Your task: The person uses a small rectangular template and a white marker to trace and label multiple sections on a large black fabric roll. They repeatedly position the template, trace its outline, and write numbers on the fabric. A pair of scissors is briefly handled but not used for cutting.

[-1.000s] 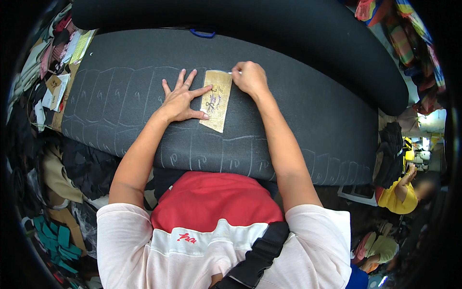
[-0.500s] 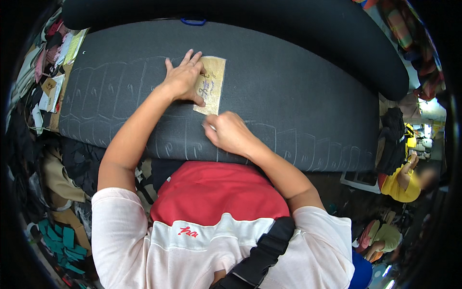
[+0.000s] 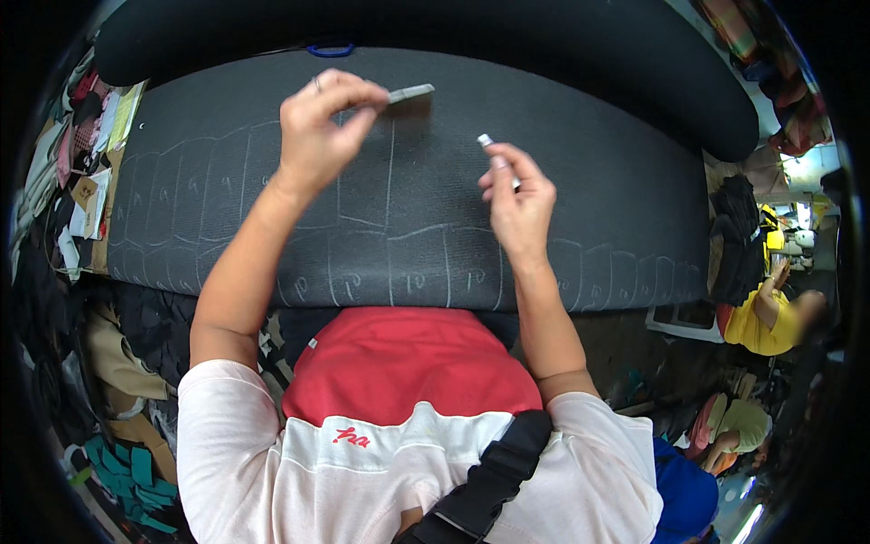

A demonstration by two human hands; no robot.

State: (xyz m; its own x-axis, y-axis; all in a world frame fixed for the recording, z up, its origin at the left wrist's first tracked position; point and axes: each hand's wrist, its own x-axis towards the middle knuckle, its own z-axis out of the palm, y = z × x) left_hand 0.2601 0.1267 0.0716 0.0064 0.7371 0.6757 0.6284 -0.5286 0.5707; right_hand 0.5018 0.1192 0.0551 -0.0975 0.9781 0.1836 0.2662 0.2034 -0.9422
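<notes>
A wide sheet of dark grey material (image 3: pixel 580 208) lies across the work surface, marked with rows of white chalk outlines. My left hand (image 3: pixel 319 127) is raised above it and pinches a thin flat card template (image 3: pixel 410 92), seen edge-on. To the right, my right hand (image 3: pixel 517 199) grips a short white marking stick (image 3: pixel 494 152), its tip pointing up and away from the sheet. Both hands hover above the sheet's middle.
A black roll (image 3: pixel 544 54) of material runs along the far edge. Piles of cut pieces and scraps (image 3: pixel 72 181) crowd the left side and floor. Another person in yellow (image 3: pixel 770 313) sits at the right.
The card template lay flat on the sheet under my left hand; now it is lifted off. My right hand has come forward again, holding the marking stick.
</notes>
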